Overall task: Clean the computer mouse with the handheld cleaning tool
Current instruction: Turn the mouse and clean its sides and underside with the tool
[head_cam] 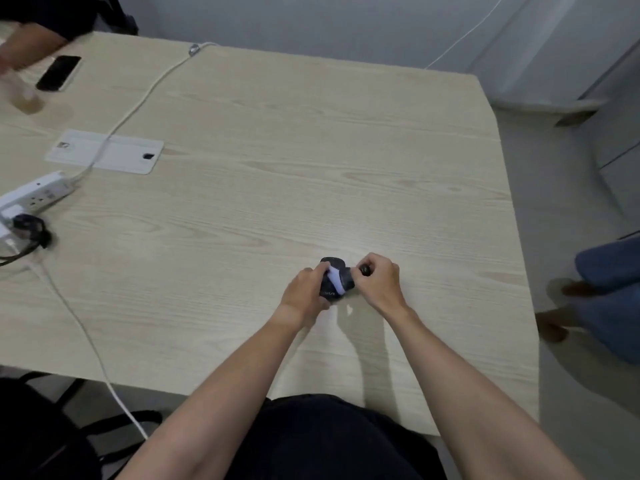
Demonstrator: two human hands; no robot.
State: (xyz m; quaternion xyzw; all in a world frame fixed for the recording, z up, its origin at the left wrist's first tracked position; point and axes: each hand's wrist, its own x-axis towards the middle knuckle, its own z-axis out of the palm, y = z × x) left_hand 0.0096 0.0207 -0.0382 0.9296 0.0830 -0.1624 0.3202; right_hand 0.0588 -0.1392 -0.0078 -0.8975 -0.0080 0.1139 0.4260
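A dark computer mouse [341, 276] with a pale stripe sits on the light wooden table [311, 150] near its front right. My left hand [304, 294] grips the mouse from the left side, thumb over its top. My right hand [379, 280] is closed around a small dark cleaning tool [364, 270], whose tip touches the right side of the mouse. Most of the tool is hidden inside my fist.
A white power strip [34, 197] with plugs and a white cable [138, 102] lie at the left. A white cable hatch [107, 152] is set in the table. A phone [59, 72] and another person's arm are at the far left. Someone's legs [609, 292] stand right of the table.
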